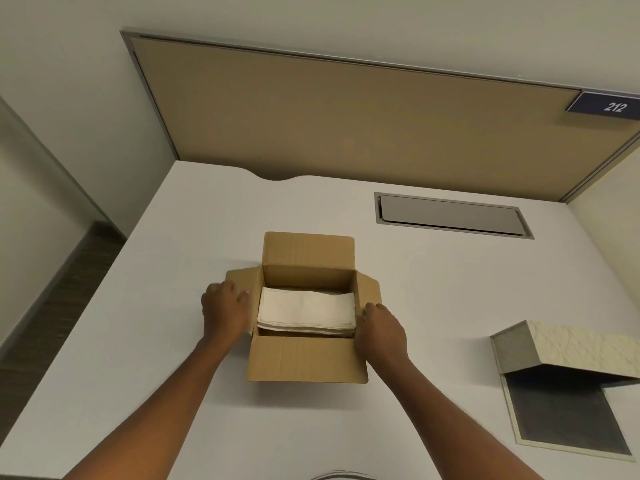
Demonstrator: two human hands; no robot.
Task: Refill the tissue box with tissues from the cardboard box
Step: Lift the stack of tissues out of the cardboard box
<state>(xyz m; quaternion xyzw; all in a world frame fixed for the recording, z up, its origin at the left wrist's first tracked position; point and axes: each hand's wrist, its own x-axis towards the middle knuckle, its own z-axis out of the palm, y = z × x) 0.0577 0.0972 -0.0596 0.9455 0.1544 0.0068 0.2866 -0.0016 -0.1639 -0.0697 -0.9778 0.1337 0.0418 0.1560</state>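
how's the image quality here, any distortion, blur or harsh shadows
Head view: wide-angle distortion bends the board's frame and the desk edges; lighting is soft and even, no glare; only faint shadows under the cardboard box and the tissue box lid; the tissues and both hands, left and right, look reasonably sharp, slightly soft overall.
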